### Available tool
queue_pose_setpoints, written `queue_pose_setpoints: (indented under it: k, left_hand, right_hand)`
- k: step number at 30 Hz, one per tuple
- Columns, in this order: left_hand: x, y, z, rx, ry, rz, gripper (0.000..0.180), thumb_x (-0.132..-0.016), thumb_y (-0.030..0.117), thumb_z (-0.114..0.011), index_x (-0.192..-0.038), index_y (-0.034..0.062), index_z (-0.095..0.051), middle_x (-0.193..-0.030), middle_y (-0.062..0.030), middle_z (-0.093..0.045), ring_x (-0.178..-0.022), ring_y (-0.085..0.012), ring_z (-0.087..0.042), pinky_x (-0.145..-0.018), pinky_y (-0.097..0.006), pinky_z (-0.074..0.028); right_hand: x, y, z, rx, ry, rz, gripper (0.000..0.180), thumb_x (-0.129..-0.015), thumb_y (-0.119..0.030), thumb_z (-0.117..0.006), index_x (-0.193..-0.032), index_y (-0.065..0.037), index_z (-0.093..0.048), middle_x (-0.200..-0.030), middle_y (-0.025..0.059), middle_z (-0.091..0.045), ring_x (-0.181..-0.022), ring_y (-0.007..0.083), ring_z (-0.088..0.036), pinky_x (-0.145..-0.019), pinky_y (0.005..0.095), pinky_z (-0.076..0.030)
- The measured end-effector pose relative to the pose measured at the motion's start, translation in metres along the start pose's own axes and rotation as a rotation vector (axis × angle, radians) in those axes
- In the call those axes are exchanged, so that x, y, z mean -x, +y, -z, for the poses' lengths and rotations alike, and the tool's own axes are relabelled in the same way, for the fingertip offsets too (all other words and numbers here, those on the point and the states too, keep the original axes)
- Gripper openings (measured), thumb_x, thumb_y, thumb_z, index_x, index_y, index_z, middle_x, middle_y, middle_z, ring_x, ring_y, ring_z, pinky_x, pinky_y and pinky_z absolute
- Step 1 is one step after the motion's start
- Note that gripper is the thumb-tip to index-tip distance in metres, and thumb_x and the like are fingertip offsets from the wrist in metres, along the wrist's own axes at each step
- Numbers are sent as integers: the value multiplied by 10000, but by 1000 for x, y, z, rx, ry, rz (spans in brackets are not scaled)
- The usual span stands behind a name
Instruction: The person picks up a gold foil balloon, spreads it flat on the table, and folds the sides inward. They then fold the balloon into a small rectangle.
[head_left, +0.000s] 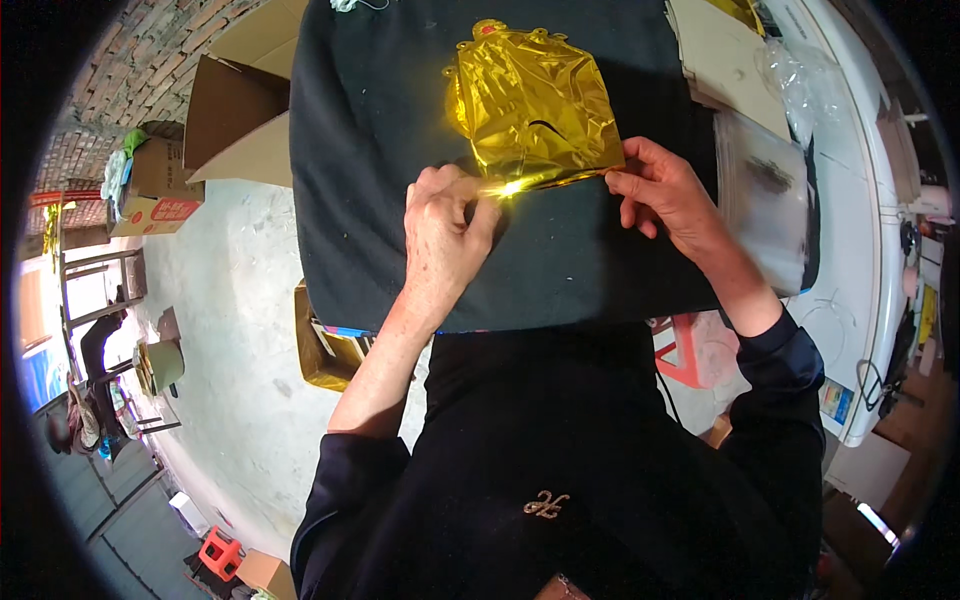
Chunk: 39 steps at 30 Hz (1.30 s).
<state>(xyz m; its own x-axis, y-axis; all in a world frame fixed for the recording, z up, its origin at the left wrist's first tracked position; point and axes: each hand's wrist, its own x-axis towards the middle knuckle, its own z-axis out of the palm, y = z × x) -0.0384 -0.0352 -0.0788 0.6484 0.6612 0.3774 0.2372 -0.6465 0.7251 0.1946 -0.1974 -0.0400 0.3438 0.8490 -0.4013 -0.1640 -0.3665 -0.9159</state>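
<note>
A shiny gold foil piece, shaped like a flat pouch or folded sheet, lies on the black cloth covering the table. Its near edge is pinched at the left corner by my left hand, thumb against fingers. At the right corner my right hand grips the same edge between thumb and forefinger, the other fingers loosely curled. Along the foil's far and left sides an ornate gold rim with loops shows, with a red spot at its top. Whether this rim is a separate piece beneath the foil, I cannot tell.
Clear plastic sleeves and beige card sheets lie along the right side, beside a white surface. An opened cardboard box stands at the left. Below the table are a carton and a red stool.
</note>
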Motion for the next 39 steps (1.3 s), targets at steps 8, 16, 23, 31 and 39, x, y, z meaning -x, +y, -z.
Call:
queue_pose_setpoints:
  k: [8,16,23,31,39]
  left_hand:
    - [-1,2,-2,-19,15,-47,116,-885,104,-755,-821,8,-748,-798,-100,-661,-836,-288,-599,-784,-411,-443]
    - [-1,0,-4,-66,24,-54,167,-879,123,-774,-771,7,-721,-770,-102,-637,-809,-288,-585,-748,-418,-422]
    - [-3,5,-5,-84,26,-58,179,-861,153,-799,-778,30,-699,-751,-87,-581,-789,-287,-557,-732,-411,-396]
    - [-2,1,-7,-209,3,-73,178,-880,167,-778,-797,57,-665,-815,-89,-572,-837,-293,-548,-760,-418,-391]
    - [-3,4,-10,-269,31,-79,171,-884,170,-779,-800,69,-670,-824,-79,-584,-833,-291,-544,-759,-416,-391]
  right_hand:
    - [-1,2,4,110,14,-48,185,-1028,-245,-705,-1045,-70,-647,-844,-5,-625,-554,57,-633,-397,190,-407]
    - [2,-3,3,132,12,-77,266,-1044,-319,-683,-945,-85,-604,-800,-1,-625,-538,57,-626,-397,183,-401]
    - [1,2,2,156,41,-82,271,-1052,-322,-673,-945,-83,-603,-775,-2,-622,-514,54,-600,-395,181,-392]
    - [-1,5,4,197,53,-60,278,-1055,-315,-661,-952,-61,-620,-758,10,-629,-511,73,-617,-390,202,-406]
    - [1,5,0,201,61,-91,263,-1055,-304,-660,-967,-60,-613,-763,17,-623,-498,73,-598,-396,207,-418]
